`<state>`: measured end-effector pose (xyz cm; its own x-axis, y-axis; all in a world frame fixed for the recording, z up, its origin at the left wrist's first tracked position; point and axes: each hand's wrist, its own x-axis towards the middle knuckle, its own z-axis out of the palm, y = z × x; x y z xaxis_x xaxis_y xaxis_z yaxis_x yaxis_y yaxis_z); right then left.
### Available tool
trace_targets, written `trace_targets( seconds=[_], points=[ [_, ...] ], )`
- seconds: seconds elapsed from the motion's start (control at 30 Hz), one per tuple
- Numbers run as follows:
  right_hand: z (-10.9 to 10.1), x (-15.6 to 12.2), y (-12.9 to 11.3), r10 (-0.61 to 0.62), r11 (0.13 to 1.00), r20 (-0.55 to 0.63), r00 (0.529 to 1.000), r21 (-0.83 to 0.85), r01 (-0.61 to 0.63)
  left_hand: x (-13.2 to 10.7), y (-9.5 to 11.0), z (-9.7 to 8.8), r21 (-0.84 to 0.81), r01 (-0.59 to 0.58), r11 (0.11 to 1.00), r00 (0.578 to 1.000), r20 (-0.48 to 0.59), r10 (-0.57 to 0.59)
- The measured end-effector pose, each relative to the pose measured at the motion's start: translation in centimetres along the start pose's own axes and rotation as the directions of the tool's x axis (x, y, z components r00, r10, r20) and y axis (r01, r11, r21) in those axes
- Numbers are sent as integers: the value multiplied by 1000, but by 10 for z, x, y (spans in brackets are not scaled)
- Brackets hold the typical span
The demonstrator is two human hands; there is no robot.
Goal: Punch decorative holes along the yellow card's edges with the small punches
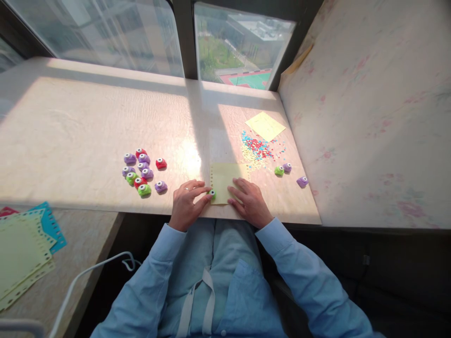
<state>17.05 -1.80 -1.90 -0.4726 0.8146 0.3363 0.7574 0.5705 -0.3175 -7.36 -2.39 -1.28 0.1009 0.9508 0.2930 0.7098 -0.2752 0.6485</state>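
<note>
A pale yellow sheet of paper lies at the front edge of the table, with punched holes along its left side and some near its upper right. At the sheet's lower left edge sits a small green craft punch. The thumb and fingers of my left hand close on that punch from the left. My right hand rests on the right part of the sheet, its fingers stretched out and apart, with nothing in them.
Several purple, red and green craft punches cluster at left; a few more stand at right. Red, blue and yellow paper bits lie scattered below another yellow sheet. Punched sheets and a white cable are at lower left.
</note>
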Motion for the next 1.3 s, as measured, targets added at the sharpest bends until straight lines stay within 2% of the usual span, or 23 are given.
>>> trace_targets(
  seconds=[0.2,0.47,0.7,0.97,1.3],
  points=[
    [-4,-1,-4,8,1000,8,1000,-18,-8,-4,-4,-7,-72,-68,995,996,50,72],
    [-5,-1,-6,15,999,2,1000,-37,-15,-4,1,-2,-13,-16,1000,1000,-3,16],
    [-6,-1,-8,24,999,11,1000,-31,-24,-5,1,-7,-31,-76,997,997,15,77],
    [-8,-2,-8,14,1000,-23,1000,4,-14,-6,4,-8,-9,-41,999,999,18,41],
    [-8,-1,-9,48,997,29,998,54,-49,-6,5,-9,4,-7,1000,998,67,6]
  ],
)
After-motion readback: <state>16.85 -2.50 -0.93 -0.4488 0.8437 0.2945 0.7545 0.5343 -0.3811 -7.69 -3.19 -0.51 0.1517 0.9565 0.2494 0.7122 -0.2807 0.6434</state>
